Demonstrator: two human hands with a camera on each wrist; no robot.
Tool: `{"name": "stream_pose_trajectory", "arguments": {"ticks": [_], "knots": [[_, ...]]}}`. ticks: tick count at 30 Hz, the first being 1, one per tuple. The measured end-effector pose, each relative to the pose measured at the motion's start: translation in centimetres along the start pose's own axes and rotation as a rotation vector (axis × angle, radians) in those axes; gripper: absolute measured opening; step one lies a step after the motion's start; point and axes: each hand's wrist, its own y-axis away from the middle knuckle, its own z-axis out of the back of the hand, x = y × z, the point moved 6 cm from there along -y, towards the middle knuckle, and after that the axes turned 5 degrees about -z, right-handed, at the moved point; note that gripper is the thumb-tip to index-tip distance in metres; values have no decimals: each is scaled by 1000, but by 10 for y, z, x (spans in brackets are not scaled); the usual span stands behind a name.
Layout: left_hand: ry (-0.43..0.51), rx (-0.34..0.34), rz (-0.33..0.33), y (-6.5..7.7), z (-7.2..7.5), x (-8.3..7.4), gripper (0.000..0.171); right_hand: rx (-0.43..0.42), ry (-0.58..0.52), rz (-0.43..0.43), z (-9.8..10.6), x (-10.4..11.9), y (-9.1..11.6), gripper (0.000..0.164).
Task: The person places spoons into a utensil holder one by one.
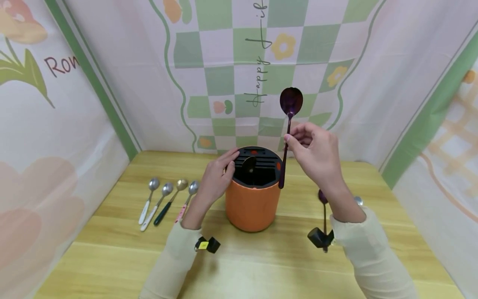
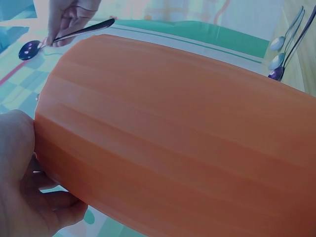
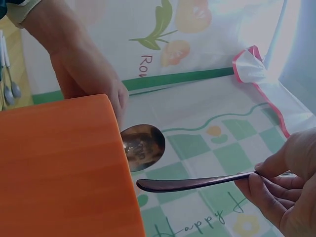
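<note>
One long purple spoon (image 1: pixel 291 101) is what I watch most closely: the right hand (image 1: pixel 316 153) pinches its thin neck between thumb and fingertips, bowl up, with the handle slanting down to the right edge of the orange holder (image 1: pixel 252 207). From my views I cannot tell whether the handle tip touches the rim or hangs just outside it. If it were lowered on this line, I judge it could scrape down the outer wall and miss the black insert (image 1: pixel 270 160) altogether. The pinch covers little of the neck, so a knock of the tip could pivot the spoon or slip it loose.

Another dark-bowled spoon (image 1: pixel 249 164) stands in the holder, its bowl showing above the insert; two wide bowls near one another could clash and jam. The left hand (image 1: pixel 216 176) is bent around the left side of the rim, bracing it. If that hold slackened while I pushed against an edge, the holder could slide or tip on the worktop (image 1: pixel 261 265). My last worry is the right sleeve (image 1: pixel 367 241), low over a second purple spoon (image 1: pixel 323 197); a dropped forearm could drag it.
</note>
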Motion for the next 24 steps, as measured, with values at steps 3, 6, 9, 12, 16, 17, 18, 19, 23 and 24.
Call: {"name": "stream_pose_trajectory", "arguments": {"ticks": [3,6,9,12,16,17,18,19,23,24], "knots": [[-5,1,-1,-1,0,0,41,-21,-29,6,-1,1,-3,17],[-6,2,2,-1,0,1,41,-36,-52,9,-3,2,-6,17],[4,4,3,-1,0,0,41,-37,-84,8,-7,2,-8,17],[14,2,5,0,0,0,41,-38,-111,8,-11,1,-9,17],[12,-1,8,0,0,1,41,-39,-148,15,-16,0,-10,18],[10,-2,9,0,0,1,41,-39,-153,20,-18,-1,-10,18],[7,-2,10,0,0,1,41,-38,-159,24,-19,-2,-11,17],[6,-3,10,0,-1,1,41,-38,-157,30,-21,-4,-11,16],[1,-1,11,-1,-1,2,41,-20,-136,43,-30,-11,-9,13],[1,-1,11,-1,-1,2,41,-12,-127,44,-33,-13,-8,12]]}}
